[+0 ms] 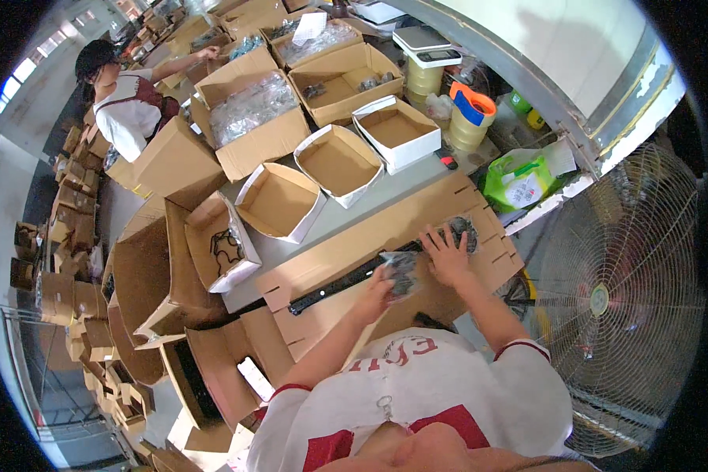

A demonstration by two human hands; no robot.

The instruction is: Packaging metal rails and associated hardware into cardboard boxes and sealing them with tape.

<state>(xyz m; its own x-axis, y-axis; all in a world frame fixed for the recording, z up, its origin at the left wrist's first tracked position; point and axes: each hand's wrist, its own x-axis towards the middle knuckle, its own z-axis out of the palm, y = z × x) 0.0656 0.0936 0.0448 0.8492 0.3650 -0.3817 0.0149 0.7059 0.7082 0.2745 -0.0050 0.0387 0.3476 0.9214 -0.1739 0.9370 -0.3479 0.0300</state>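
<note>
A long black metal rail (330,291) lies slantwise across a flat cardboard sheet (440,198) in front of me. My left hand (376,293) is closed on a clear plastic bag (403,272) with grey, dark contents, held over the middle of the rail. To its right, my right hand (447,256) lies with fingers spread over the rail's far right part. A second clear bag with dark contents (463,231) is at that end, touching or close to my right fingertips. What exactly the bags contain cannot be made out.
Three shallow white-edged boxes (340,161) stand behind the sheet; another box (212,245) holds black pieces. Larger cartons (263,114) with plastic bags are beyond. A big fan (598,300) stands at right, beside a green bag (519,182). A co-worker (130,102) reaches into cartons at far left.
</note>
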